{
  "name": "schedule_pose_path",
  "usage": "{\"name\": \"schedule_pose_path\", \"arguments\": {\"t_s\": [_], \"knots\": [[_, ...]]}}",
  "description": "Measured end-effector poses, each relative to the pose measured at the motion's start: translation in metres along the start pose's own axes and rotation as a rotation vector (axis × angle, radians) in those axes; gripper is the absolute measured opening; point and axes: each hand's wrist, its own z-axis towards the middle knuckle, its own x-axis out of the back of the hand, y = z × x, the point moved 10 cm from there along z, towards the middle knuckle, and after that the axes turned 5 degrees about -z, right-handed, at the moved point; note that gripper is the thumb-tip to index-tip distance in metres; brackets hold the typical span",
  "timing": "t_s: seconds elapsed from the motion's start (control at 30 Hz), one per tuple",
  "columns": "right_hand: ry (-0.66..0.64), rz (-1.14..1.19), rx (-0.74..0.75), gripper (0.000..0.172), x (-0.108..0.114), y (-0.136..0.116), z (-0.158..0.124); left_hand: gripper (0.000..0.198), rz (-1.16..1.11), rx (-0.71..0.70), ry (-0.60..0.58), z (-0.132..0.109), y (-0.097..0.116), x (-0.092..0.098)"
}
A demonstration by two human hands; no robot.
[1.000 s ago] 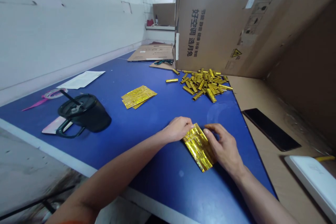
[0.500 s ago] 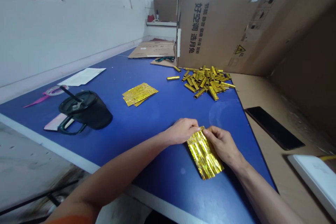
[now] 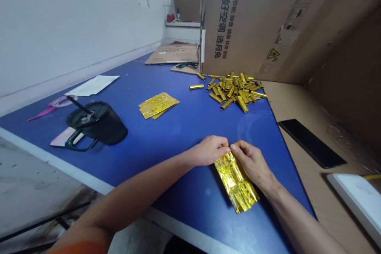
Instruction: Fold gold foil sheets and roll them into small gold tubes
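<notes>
A crinkled gold foil sheet (image 3: 236, 184) lies on the blue table (image 3: 178, 127) close to its near edge. My left hand (image 3: 210, 150) and my right hand (image 3: 253, 162) meet at the sheet's far end, and the fingertips of both pinch that end. The foil's near end juts toward me between my forearms. A small stack of flat gold foil sheets (image 3: 157, 105) sits farther out at the table's middle. A pile of several rolled gold foil pieces (image 3: 235, 91) lies at the far right of the table, with one stray roll (image 3: 196, 86) beside it.
A black lidded cup with a straw (image 3: 95, 125) stands at the left on a pink card. White paper (image 3: 93, 85) and pink scissors (image 3: 52, 107) lie by the wall. A large cardboard box (image 3: 268, 24) rises behind the pile. A black phone (image 3: 311, 143) and a white tray (image 3: 357, 202) rest at right.
My hands have drawn together at the foil's far end. The sheet has narrowed and turned, its near end swinging right and toward me.
</notes>
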Motion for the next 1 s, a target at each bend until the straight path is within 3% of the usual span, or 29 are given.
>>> {"name": "schedule_pose_path", "arguments": {"t_s": [0.17, 0.33, 0.5, 0.6, 0.83, 1.0], "knots": [[0.061, -0.035, 0.067, 0.029, 0.005, -0.007, -0.003, 0.021, -0.037, -0.008, -0.020, -0.001, 0.004, -0.004], [0.188, 0.013, 0.021, 0.030, 0.022, 0.001, -0.005, 0.014, -0.199, 0.070, -0.052, 0.001, -0.010, -0.002], [0.299, 0.055, -0.007, 0.030, 0.033, 0.007, -0.005, 0.010, -0.470, 0.147, -0.027, 0.003, -0.021, -0.002], [0.334, 0.075, -0.027, 0.030, 0.034, 0.008, -0.005, 0.012, -0.503, 0.162, 0.039, 0.004, -0.021, 0.003], [0.314, 0.167, -0.094, 0.032, 0.033, 0.016, -0.002, 0.010, -0.541, 0.169, 0.118, 0.004, -0.024, 0.011], [0.259, 0.125, -0.058, 0.030, 0.031, 0.017, 0.001, 0.009, -0.470, 0.170, 0.157, 0.004, -0.032, 0.017]]}}
